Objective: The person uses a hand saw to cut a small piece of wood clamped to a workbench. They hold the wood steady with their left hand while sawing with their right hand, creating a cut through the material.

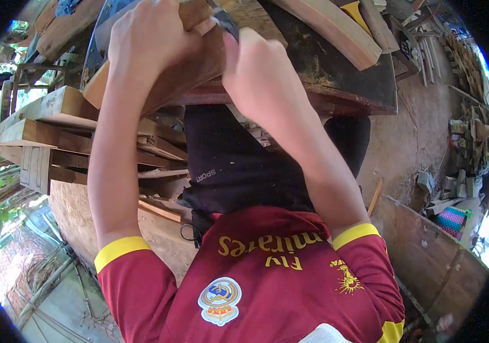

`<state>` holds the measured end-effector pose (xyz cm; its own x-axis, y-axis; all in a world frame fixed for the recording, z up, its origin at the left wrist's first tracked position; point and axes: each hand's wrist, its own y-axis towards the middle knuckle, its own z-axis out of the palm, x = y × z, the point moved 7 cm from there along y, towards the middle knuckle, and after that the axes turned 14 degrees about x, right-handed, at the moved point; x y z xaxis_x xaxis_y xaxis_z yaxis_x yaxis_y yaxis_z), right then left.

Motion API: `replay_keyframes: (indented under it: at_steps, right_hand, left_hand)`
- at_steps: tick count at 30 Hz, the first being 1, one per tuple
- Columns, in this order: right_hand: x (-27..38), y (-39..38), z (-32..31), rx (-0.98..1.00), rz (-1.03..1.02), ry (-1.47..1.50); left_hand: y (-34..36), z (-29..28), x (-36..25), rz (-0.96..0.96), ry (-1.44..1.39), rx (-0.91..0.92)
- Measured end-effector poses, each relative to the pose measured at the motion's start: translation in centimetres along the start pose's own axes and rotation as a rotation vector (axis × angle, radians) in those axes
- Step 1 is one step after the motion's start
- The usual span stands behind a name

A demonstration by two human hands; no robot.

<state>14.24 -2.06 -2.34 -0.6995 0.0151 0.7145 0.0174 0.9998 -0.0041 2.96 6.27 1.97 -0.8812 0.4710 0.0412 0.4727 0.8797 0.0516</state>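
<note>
Wooden block point(196, 68), diagonal toward upper right

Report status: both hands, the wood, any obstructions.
Left hand over the brown wood. Right hand closed on a dark object, type unclear. Pale timber on the bench, apart from both hands.

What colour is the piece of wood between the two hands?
The piece of wood is brown. It shows in the head view, partly hidden by the hands.
</note>
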Motion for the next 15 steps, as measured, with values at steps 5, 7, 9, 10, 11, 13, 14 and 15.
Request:
replay_keyframes:
  at_steps: [5, 7, 9, 10, 11, 13, 14, 15]
  right_hand:
    - [-4.4, -9.4, 1.0, 0.103, 0.102, 0.084]
    - [-5.4, -11.7, 1.3, 0.136, 0.142, 0.096]
    - [-5.6, -12.3, 1.3, 0.120, 0.144, 0.140]
    - [-5.2, -11.9, 1.4, 0.117, 0.118, 0.139]
    - [-4.7, -11.0, 1.4, 0.114, 0.092, 0.139]
    - [-3.6, -8.4, 1.1, 0.121, 0.117, 0.093]
    - [-2.8, -6.4, 0.5, 0.087, 0.084, 0.103]
    - [-2.1, -4.3, 0.1, 0.057, 0.049, 0.115]
  left_hand:
    - [-0.2, -1.3, 0.1, -0.064, -0.114, 0.062]
    - [-0.3, -0.9, 0.1, -0.086, -0.093, 0.022]
    - [-0.3, -0.7, 0.1, -0.102, -0.110, 0.037]
    - [-0.2, -0.6, 0.0, -0.109, -0.138, 0.070]
    - [-0.1, -0.5, -0.1, -0.116, -0.165, 0.103]
    - [-0.2, -0.2, -0.6, -0.111, 0.004, 0.082]
    - [-0.3, 0.0, -0.8, -0.111, 0.091, 0.071]
    - [-0.3, 0.2, -0.6, -0.115, 0.095, 0.082]
